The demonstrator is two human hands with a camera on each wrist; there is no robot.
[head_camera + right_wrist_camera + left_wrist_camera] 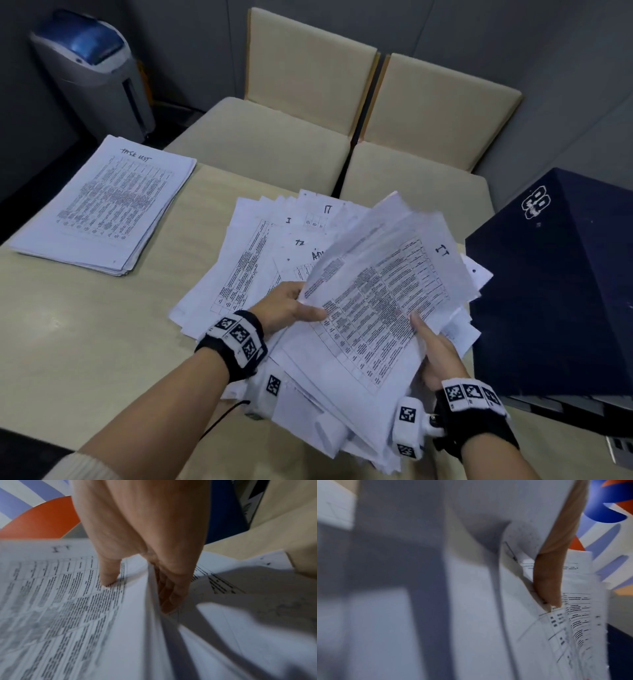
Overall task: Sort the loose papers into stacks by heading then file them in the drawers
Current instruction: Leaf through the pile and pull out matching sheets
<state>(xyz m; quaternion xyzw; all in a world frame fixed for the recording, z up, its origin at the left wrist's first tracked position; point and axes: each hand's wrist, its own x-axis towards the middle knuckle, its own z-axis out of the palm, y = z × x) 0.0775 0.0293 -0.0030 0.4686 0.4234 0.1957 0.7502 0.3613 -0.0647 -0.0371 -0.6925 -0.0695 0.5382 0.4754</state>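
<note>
Between the left hand [291, 308] and right hand [435, 346], a thin sheaf of sheets [376, 301] headed "IT" is lifted off the loose pile [253, 253] beneath the grip, each thumb pinching an edge against the fingers under it. Sorting looks under way; next, probably, this sheaf needs its own stack, well left of the grip like the "Task List" stack [102, 209]. Limp, curling printed tables.
</note>
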